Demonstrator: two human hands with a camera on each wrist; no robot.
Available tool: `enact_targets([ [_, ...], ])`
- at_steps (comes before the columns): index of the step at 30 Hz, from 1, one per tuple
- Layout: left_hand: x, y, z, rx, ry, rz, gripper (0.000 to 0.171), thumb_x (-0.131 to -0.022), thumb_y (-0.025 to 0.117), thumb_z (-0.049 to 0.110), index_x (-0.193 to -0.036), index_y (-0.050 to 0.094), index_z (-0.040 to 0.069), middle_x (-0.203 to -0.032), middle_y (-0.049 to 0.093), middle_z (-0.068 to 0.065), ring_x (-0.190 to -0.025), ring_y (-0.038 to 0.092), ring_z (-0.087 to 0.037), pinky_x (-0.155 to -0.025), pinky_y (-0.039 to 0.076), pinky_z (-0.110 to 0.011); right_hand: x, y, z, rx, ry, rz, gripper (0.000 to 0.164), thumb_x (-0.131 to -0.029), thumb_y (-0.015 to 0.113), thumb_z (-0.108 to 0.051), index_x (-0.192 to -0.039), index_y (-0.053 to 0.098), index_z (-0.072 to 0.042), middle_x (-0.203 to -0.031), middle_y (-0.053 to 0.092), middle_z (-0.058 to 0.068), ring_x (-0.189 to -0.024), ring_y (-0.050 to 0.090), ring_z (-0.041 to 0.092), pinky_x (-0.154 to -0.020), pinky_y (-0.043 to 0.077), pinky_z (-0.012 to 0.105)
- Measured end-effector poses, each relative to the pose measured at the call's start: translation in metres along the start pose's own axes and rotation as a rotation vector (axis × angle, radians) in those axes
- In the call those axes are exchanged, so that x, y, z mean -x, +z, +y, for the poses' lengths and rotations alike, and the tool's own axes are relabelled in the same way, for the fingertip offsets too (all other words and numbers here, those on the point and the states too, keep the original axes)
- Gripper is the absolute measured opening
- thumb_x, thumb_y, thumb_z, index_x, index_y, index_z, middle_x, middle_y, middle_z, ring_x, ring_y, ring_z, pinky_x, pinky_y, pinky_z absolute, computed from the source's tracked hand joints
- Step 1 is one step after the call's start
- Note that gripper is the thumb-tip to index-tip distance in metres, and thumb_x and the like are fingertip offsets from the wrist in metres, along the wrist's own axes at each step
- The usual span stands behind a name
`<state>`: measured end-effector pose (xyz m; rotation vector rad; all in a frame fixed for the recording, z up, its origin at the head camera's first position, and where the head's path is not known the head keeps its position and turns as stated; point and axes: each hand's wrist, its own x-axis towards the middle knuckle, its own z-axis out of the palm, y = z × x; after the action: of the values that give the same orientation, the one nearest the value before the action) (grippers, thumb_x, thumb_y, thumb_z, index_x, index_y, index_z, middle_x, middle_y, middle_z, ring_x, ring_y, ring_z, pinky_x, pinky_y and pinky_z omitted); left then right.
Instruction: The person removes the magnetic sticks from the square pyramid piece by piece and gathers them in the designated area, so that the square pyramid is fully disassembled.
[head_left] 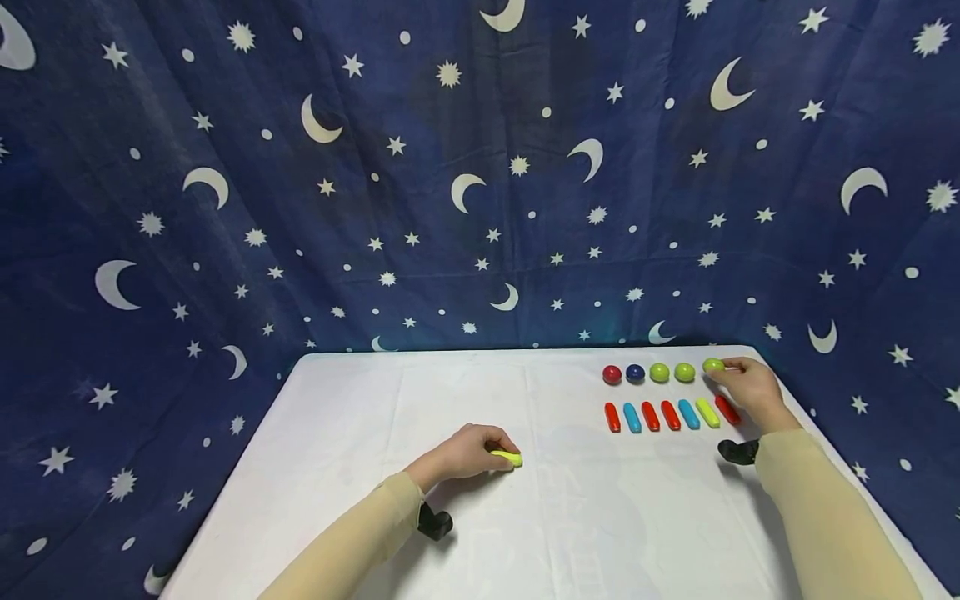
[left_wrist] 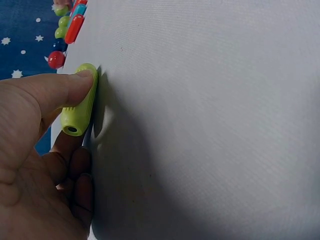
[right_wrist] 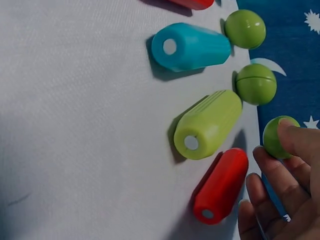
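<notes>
My left hand (head_left: 472, 452) pinches a yellow-green rod (left_wrist: 77, 107) between thumb and fingers, low over the middle of the white table; a dark hole shows in the rod's near end. At the far right, my right hand (head_left: 752, 388) holds a green ball (right_wrist: 279, 136) by thumb and fingertips, at the end of a row of balls. That row has a red ball (head_left: 612, 375), a dark blue ball (head_left: 635, 373) and two green balls (head_left: 672, 372). Nearer me lies a row of rods: several red rods (head_left: 650, 416), blue rods (head_left: 688, 414) and a yellow-green rod (head_left: 707, 412).
The white table (head_left: 360, 400) ends at a back edge just behind the balls. A dark blue curtain (head_left: 450, 233) with moons and stars hangs behind and at both sides. Black wrist mounts (head_left: 435, 522) stick out below both wrists.
</notes>
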<state>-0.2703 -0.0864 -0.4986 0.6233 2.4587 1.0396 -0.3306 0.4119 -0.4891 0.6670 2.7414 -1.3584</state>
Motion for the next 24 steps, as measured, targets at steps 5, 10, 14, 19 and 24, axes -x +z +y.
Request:
enact_targets([
  [5, -0.0009, 0.0006, 0.0003, 0.001, 0.004, -0.001, 0.013, -0.092, 0.079, 0.023, -0.104, 0.076, 0.026, -0.095, 0.068, 0.016, -0.088, 0.059, -0.007, -0.081, 0.048, -0.029, -0.0007, 0.0012, 0.0022, 0.024, 0.022, 0.018, 0.066, -0.104, 0.056, -0.037, -0.149, 0.040, 0.007, -0.146, 0.039, 0.033, -0.120, 0.047, 0.046, -0.095, 0.044, 0.056],
  [10, -0.0017, 0.0002, 0.0006, 0.000, 0.004, 0.001, 0.012, -0.091, 0.080, 0.022, -0.102, 0.077, 0.025, -0.095, 0.069, 0.016, -0.087, 0.059, -0.007, -0.081, 0.048, -0.029, -0.0012, 0.0026, 0.0029, 0.041, 0.020, 0.022, 0.065, -0.103, 0.057, -0.038, -0.149, 0.042, 0.006, -0.148, 0.037, 0.033, -0.121, 0.046, 0.047, -0.099, 0.043, 0.059],
  [14, -0.0015, -0.0002, 0.0014, 0.002, 0.004, -0.001, 0.012, -0.091, 0.080, 0.022, -0.102, 0.076, 0.025, -0.095, 0.069, 0.016, -0.088, 0.059, -0.007, -0.081, 0.048, -0.029, -0.0019, 0.0034, 0.0028, 0.064, 0.014, 0.027, 0.063, -0.103, 0.057, -0.037, -0.147, 0.045, 0.006, -0.145, 0.040, 0.033, -0.119, 0.046, 0.047, -0.098, 0.044, 0.058],
  [19, -0.0014, -0.0002, 0.0011, 0.004, 0.006, -0.004, 0.011, -0.091, 0.079, 0.022, -0.102, 0.076, 0.026, -0.097, 0.069, 0.016, -0.090, 0.059, -0.006, -0.082, 0.048, -0.029, -0.0020, 0.0033, 0.0016, 0.085, 0.003, 0.026, 0.061, -0.103, 0.058, -0.035, -0.145, 0.046, 0.007, -0.142, 0.042, 0.034, -0.116, 0.047, 0.046, -0.094, 0.045, 0.055],
  [24, -0.0016, -0.0003, -0.0001, 0.002, 0.003, 0.000, 0.011, -0.091, 0.080, 0.022, -0.101, 0.077, 0.026, -0.096, 0.069, 0.017, -0.089, 0.059, -0.006, -0.082, 0.047, -0.029, -0.0037, 0.0044, 0.0010, 0.096, 0.002, 0.017, 0.062, -0.102, 0.058, -0.036, -0.146, 0.046, 0.006, -0.141, 0.043, 0.033, -0.116, 0.048, 0.046, -0.090, 0.047, 0.053],
])
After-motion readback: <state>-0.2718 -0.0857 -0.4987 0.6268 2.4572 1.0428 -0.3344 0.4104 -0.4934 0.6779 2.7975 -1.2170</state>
